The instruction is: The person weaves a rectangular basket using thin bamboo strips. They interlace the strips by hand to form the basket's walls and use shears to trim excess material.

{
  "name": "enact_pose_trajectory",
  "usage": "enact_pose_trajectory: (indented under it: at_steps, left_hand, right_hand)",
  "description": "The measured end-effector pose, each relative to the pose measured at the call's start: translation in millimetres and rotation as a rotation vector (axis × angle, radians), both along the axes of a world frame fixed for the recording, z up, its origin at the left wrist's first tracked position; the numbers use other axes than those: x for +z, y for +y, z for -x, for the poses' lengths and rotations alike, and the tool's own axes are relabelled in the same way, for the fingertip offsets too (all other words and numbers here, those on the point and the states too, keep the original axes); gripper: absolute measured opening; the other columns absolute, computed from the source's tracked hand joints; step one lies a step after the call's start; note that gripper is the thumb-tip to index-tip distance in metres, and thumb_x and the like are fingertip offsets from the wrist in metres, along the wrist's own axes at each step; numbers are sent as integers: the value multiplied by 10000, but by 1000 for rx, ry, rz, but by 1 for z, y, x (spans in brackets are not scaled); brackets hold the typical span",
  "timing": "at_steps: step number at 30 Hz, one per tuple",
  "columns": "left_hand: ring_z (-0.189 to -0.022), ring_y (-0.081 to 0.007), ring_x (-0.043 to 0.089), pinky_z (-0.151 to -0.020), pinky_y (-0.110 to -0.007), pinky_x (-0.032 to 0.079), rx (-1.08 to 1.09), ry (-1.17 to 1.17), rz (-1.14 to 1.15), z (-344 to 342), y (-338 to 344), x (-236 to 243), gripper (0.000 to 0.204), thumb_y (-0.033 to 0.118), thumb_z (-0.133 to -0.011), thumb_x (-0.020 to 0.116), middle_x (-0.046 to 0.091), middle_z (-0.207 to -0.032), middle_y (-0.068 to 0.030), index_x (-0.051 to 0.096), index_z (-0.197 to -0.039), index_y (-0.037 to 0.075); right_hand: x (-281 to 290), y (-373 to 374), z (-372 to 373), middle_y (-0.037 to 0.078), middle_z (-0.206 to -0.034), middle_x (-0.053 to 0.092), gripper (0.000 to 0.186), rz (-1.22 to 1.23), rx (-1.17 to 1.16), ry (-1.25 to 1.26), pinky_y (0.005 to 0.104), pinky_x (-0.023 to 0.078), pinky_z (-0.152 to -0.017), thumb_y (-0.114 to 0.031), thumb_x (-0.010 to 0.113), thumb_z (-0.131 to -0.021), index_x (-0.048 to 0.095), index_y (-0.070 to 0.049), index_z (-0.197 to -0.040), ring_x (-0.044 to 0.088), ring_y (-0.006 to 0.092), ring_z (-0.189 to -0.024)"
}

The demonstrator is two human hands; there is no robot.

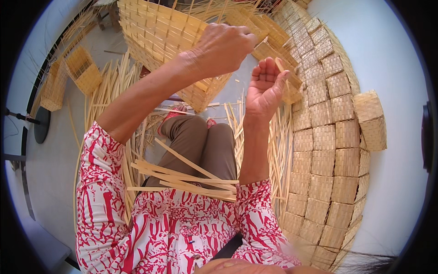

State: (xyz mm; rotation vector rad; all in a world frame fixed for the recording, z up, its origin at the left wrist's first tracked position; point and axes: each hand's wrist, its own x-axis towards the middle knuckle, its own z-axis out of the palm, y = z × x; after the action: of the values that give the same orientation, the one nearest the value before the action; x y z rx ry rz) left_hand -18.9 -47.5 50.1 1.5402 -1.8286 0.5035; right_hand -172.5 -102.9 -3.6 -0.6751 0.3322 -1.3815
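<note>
we see the woven basket (pixel 157 34) at eleven o'clock. our left hand (pixel 228 48), at twelve, is curled tight; we cannot tell what it grips. our right hand (pixel 264 89), at one, is loosely open, palm showing.

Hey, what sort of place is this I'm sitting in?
Most likely a basket-weaving workspace: there's a part-woven basket with loose ends sticking up, pale strips strewn about, and rows of box-shaped woven baskets on the right.
</note>
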Motion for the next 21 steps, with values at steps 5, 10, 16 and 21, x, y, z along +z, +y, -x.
enact_pose_trajectory:
  at_steps: [5, 10, 16, 21]
  left_hand:
    - [-722, -193, 656, -653, -320, 536, -304, 298, 394, -8, 30, -4, 153, 51, -917, 640, 669, -899, -71, 644, -1070, 43]
    - [-720, -94, 599, -614, -234, 482, -67, 796, 185, -44, 107, -84, 174, 73, -961, 614, 621, -851, -39, 615, -1128, 21]
    - [-1061, -179, 586, -796, -273, 510, -1, 809, -23, -61, 112, -161, 352, 133, -968, 610, 574, -1157, -88, 520, -1296, 40]
    - [-1142, -193, 566, -885, -307, 515, -102, 1057, 21, -86, 85, -170, 411, 203, -999, 566, 557, -1242, -90, 475, -1368, 47]
  right_hand:
    - [-18, 2, 5, 97, -1146, 682, 409, 65, 327, 191, 326, 478, -959, -327, 567, -1020, 587, -31, -1301, 634, 193, -1066]
    - [-14, 18, -2, 65, -1145, 682, 248, 641, 259, 718, 268, 465, -925, -30, 505, -1006, 653, 6, -1202, 611, 120, -1045]
    - [-24, 16, -14, -30, -970, 653, 198, 765, 409, 967, 225, 433, -813, 3, 521, -966, 649, 19, -1116, 540, 48, -914]
    - [-11, 42, -56, 118, -1146, 622, 370, 1026, 427, 828, 272, 473, -908, 68, 479, -943, 581, 6, -1293, 608, 176, -1031]
